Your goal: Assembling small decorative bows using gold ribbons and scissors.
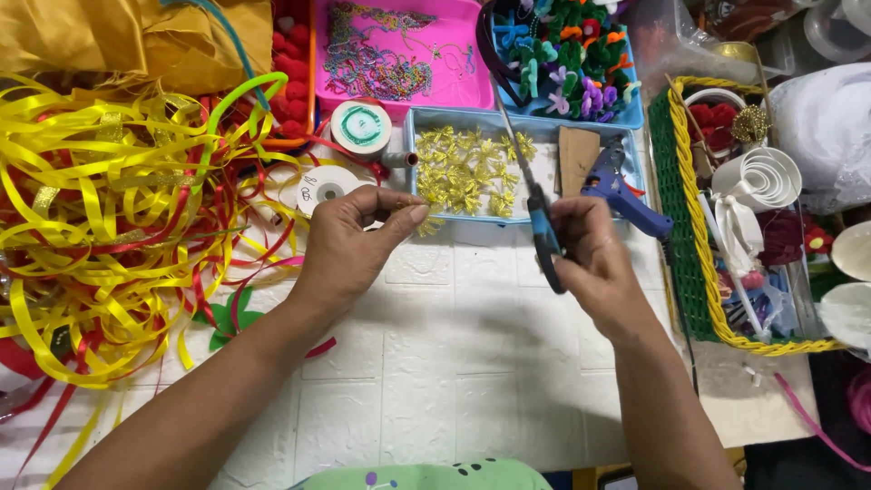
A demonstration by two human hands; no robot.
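Hands: left (349, 240) pinches gold flower (426, 224) | right (585, 254) grips scissors (531, 195) | blue tray (410, 136): gold flowers

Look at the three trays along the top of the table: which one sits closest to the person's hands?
The light blue tray holding small gold tinsel bows; it sits directly beyond both hands, while the pink tray and the pipe-cleaner flower tray lie farther back.

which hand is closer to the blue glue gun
Right. The right hand, gripping blue-handled scissors, sits just left of and below the glue gun, almost touching it. The left hand is well off to its left, pinching a small gold bow.
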